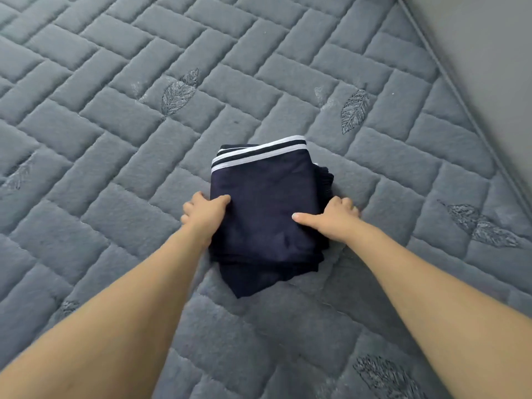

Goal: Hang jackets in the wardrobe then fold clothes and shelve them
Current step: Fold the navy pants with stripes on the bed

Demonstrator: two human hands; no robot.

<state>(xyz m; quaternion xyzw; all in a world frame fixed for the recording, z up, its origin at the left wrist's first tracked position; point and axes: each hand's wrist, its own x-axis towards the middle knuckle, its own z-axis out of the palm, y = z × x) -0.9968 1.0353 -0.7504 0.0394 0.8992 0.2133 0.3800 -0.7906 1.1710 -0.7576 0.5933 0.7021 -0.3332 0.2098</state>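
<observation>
The left hand (205, 212) gripped the left edge of the garment (266, 214): thumb on top, fingers (187, 210) curled under the fold. The garment, navy with white stripes along its far edge, lay folded in a compact stack on the bed (115, 125). The right hand (335, 218) gripped the garment's right edge, thumb flat on top, fingers (347, 204) curled down over the side. A grey wall (483, 53) stood right of the garment, beyond the bed's edge.

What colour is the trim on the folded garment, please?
White with dark navy stripes, on the navy folded garment; seen in the head view.
</observation>
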